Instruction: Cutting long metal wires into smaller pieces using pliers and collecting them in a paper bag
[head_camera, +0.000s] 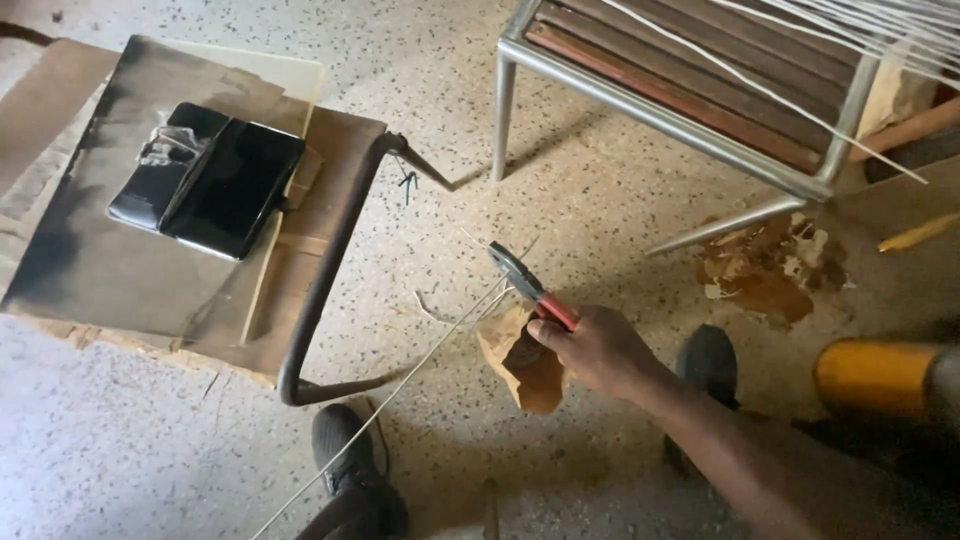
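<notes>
My right hand (597, 349) grips the red handles of a pair of pliers (527, 282) low over the speckled floor. The dark jaws point up and left and meet a thin pale wire (400, 385) that runs diagonally from the lower left toward the pliers. A crumpled scrap of brown paper (520, 362) lies just under the hand. My left hand is out of sight. My two dark shoes (352, 455) rest on the floor on either side of my arm.
A low wooden stool with a bent metal leg (322, 290) stands at left, carrying two black phones (232, 187). A metal-framed bench with wooden slats (670, 110) and white cords stands at the upper right. A yellow cylinder (872, 375) lies at right, beside torn brown scraps (765, 275).
</notes>
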